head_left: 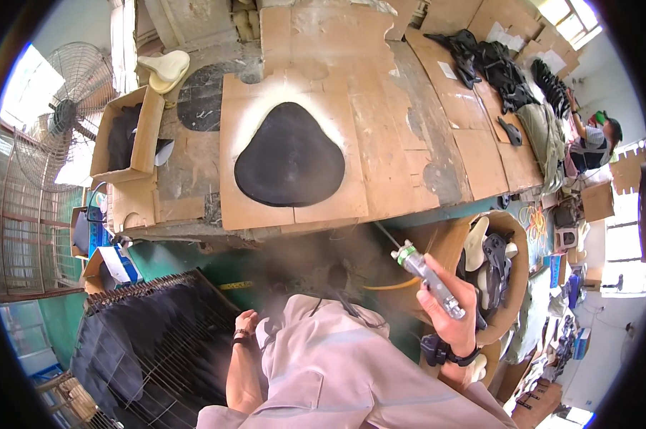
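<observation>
My right hand (451,307) grips a metal spray gun (429,275) with a green ring near its nozzle, held up at the bench's front edge, right of centre. A black, rounded saddle-shaped piece (290,163) lies flat on a cardboard sheet (244,207) on the bench, ringed by pale overspray. My left hand (246,323) hangs low by my waist, fingers curled, holding nothing that I can see, just right of a wire rack (148,343) stacked with dark pieces.
A cardboard box (148,132) of black pieces stands at the bench's left, a cream saddle shell (166,68) behind it. A round bin (514,286) with white and black shells is at my right. A big fan (62,114) stands far left. Another person (594,139) works at far right.
</observation>
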A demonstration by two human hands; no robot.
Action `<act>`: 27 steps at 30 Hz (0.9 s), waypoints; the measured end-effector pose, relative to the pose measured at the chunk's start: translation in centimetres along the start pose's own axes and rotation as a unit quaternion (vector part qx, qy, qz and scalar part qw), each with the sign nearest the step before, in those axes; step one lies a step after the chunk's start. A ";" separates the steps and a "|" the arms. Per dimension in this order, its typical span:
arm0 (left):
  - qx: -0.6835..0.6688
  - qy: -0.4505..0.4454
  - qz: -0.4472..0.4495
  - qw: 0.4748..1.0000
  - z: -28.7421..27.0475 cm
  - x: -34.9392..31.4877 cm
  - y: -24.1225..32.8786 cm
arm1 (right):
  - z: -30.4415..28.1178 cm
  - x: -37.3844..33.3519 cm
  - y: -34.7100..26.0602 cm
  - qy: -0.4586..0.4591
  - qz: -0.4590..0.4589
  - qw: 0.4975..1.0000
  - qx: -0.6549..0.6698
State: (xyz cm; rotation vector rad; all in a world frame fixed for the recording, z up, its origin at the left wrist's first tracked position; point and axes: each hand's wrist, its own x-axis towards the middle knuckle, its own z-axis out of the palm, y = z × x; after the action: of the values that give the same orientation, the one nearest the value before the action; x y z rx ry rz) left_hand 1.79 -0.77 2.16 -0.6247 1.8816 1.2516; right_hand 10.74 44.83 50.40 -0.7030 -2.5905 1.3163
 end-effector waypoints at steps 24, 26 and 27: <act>0.126 -0.007 0.020 0.992 0.2 2.1 0.1 | -0.9 -1.8 0.5 -0.027 -0.007 1.000 0.012; 0.118 -0.011 0.021 0.993 0.5 2.3 0.8 | -0.8 -2.1 0.8 -0.037 -0.020 0.999 0.009; 0.114 -0.010 0.020 0.993 0.4 2.5 0.7 | -0.7 -1.7 0.8 -0.024 -0.024 0.999 0.007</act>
State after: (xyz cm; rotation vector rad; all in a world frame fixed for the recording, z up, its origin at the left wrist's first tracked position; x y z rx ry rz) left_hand -0.03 -0.12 0.43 -0.4519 1.9921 1.0449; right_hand 12.74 44.96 50.33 -0.6108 -2.6162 1.3521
